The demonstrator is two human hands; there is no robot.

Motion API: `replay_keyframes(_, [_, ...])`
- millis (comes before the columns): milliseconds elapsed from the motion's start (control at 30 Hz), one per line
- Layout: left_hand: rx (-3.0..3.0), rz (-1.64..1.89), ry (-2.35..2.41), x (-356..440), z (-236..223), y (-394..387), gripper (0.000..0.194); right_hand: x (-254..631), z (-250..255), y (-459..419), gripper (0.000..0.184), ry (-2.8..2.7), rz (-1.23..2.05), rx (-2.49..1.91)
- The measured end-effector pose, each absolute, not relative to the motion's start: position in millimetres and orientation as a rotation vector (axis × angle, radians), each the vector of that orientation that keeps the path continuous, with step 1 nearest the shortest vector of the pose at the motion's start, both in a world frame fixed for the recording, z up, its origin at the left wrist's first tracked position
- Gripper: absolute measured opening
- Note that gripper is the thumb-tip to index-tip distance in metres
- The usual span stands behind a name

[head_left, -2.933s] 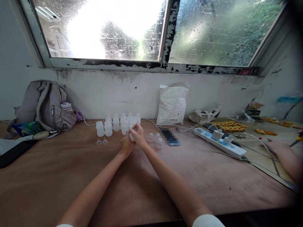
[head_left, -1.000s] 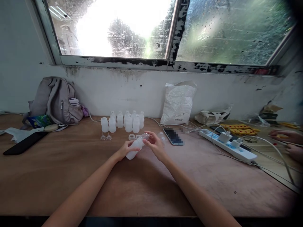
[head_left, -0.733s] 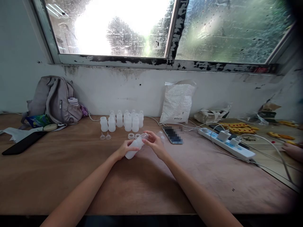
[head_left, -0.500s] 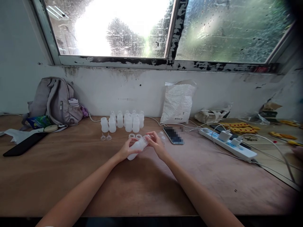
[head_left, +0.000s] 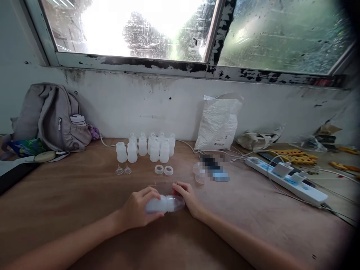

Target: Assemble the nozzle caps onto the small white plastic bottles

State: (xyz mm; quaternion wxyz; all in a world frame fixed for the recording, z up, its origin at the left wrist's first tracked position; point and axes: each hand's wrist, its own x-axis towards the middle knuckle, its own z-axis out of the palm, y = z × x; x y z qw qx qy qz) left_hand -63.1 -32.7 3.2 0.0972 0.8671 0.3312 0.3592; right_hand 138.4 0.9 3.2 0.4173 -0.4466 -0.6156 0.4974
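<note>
A frosted white baby bottle [head_left: 156, 205] with a clear cap [head_left: 177, 203] lies sideways above the near part of the table. My left hand [head_left: 140, 207] is closed around its body from the left. My right hand [head_left: 189, 198] is at the capped end, its fingers curled against the clear cap; part of that grip is hidden. Beyond my hands are two white collar rings [head_left: 164, 170] and, to their left, two clear nipples [head_left: 123, 170]. Two clear caps [head_left: 200, 174] lie near the phone. Behind stand several baby bottles [head_left: 154, 150], most with clear caps, and two uncapped at left.
A phone [head_left: 215, 167] lies right of the clear caps. Farther right run a white power strip [head_left: 287, 182] and its cables. A white plastic package [head_left: 218, 122] leans on the wall. A grey backpack [head_left: 50, 116] and a black flat object [head_left: 17, 176] are at left.
My hands have brought the baby bottle nearer to me, turning it from a tilt to nearly level. My right hand has slid to the cap's end. The view has also shifted.
</note>
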Motion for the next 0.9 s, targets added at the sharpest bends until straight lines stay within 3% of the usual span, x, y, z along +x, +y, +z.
replay_keyframes(167, [2.612, 1.011, 1.098, -59.0, 3.8, -33.3, 0.042, 134.5, 11.0, -4.0, 0.031, -1.584, 1.338, -1.105])
replay_keyframes(633, [2.727, 1.226, 0.760, -57.3, 0.6, -24.9, 0.040, 132.1, 9.5, -9.0, 0.019, -1.588, 1.555, -0.885])
replay_keyframes(900, [2.636, 1.048, 0.951, -59.4, -1.4, -15.9, 0.040, 125.7, -1.6, 9.9, 0.022, -1.276, 1.698, -0.907])
